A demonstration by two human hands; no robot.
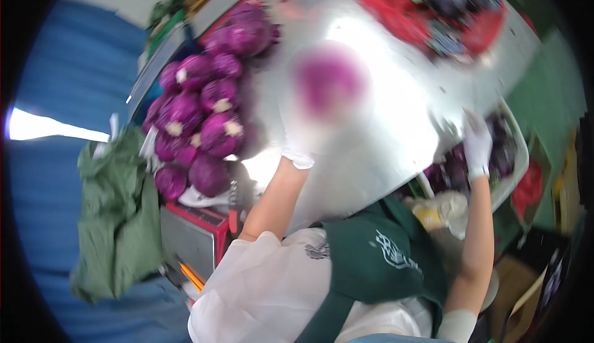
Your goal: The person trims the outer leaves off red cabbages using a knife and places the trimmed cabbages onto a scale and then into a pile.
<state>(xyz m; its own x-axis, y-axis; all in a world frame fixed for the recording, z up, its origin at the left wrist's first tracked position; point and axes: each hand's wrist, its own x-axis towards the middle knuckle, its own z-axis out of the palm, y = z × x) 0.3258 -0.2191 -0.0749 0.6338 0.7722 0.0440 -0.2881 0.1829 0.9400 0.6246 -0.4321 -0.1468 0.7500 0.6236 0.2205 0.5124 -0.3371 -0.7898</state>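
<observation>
The gloved left hand [309, 129] holds a blurred red cabbage [328, 80] above the steel surface [383, 139], right of the cabbage pile [198, 120]; finger state unclear. The right hand [476, 145] rests at the surface's edge, fingers together.

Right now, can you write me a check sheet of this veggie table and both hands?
Surface: shiny metal table, glare in the middle.
Job's things: blurred purple cabbage in the gloved left hand, raised over the table.
Clutter: pile of purple cabbages at left; red crate far side.
Grips: left hand closed on the cabbage; gloved right hand at the table's right edge, grip unclear.
Cables: nothing seen.
Surroundings: green cloth at left; white tub at right.
</observation>
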